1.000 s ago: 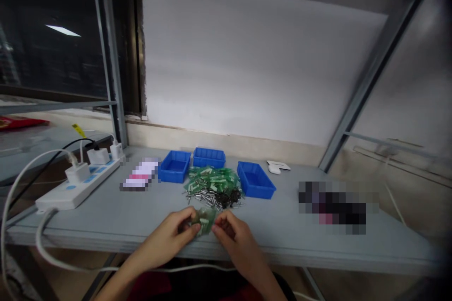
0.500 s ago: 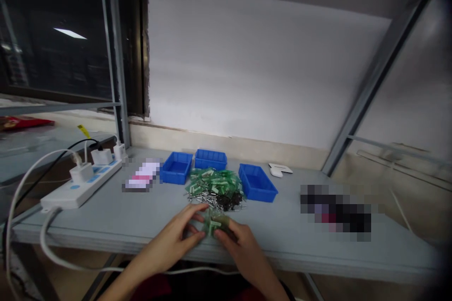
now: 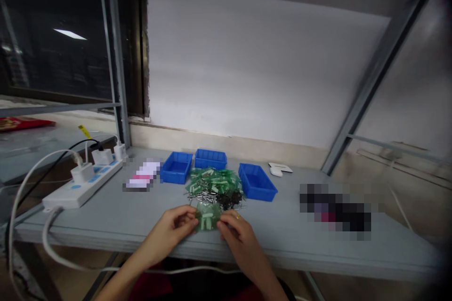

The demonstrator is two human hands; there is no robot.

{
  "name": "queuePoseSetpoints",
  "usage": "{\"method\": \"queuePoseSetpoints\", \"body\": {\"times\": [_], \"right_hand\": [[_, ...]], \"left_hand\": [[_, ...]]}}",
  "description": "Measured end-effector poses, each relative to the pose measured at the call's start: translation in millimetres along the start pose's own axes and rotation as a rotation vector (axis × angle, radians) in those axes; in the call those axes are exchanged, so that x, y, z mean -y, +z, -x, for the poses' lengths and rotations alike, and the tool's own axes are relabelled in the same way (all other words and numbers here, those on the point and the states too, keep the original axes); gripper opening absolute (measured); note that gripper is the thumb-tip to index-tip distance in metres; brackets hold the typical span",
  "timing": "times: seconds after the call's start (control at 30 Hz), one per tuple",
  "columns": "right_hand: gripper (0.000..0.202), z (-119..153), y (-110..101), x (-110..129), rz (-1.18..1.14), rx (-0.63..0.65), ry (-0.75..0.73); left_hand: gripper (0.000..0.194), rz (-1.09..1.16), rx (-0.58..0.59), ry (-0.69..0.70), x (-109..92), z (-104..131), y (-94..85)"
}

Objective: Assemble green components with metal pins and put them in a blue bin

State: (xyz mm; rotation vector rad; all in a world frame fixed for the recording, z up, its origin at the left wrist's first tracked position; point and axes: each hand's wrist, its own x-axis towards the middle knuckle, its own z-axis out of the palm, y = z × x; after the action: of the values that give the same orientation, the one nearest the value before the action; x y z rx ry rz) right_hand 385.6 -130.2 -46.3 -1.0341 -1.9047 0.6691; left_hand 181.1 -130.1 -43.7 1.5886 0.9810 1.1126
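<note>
Small green circuit board [image 3: 207, 218] pinched edgewise between left hand [image 3: 173, 230] and right hand [image 3: 235, 233]; judged light, stiff, fragile.

A grey surface [image 3: 106, 221] carries a white power strip [image 3: 83, 182], three blue bins [image 3: 175, 167] [image 3: 209, 157] [image 3: 256, 182] (set around a pile of green circuit boards [image 3: 213, 182] and metal pins [image 3: 203, 196]), and a white earbud case [image 3: 278, 169].

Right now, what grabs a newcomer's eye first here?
The left hand and right hand pinch a small green bag between them at the near edge of the grey table. Just behind lies a heap of green bags and metal pins, ringed by three blue bins. A white power strip sits far left.
</note>
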Motion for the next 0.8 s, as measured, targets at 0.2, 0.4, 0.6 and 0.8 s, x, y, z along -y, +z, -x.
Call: {"method": "queuePoseSetpoints", "body": {"times": [0.2, 0.4, 0.6, 0.8], "right_hand": [[0.014, 2, 4, -3, -0.088, 0.033, 0.130], [0.010, 5, 4, -2, -0.198, 0.023, 0.170], [0.016, 6, -2, 9, -0.082, 0.099, 0.133], [0.032, 8, -2, 16, -0.008, 0.142, 0.095]], "left_hand": [[0.020, -0.063, -0.050, -0.006, 0, 6, 4.5], [0.018, -0.056, -0.009, -0.009, -1, 3, 4.2], [0.016, -0.178, 0.054, 0.015, -7, 4, 2.0], [0.013, -0.311, 0.150, 0.215, -10, 10, 3.3]]}}
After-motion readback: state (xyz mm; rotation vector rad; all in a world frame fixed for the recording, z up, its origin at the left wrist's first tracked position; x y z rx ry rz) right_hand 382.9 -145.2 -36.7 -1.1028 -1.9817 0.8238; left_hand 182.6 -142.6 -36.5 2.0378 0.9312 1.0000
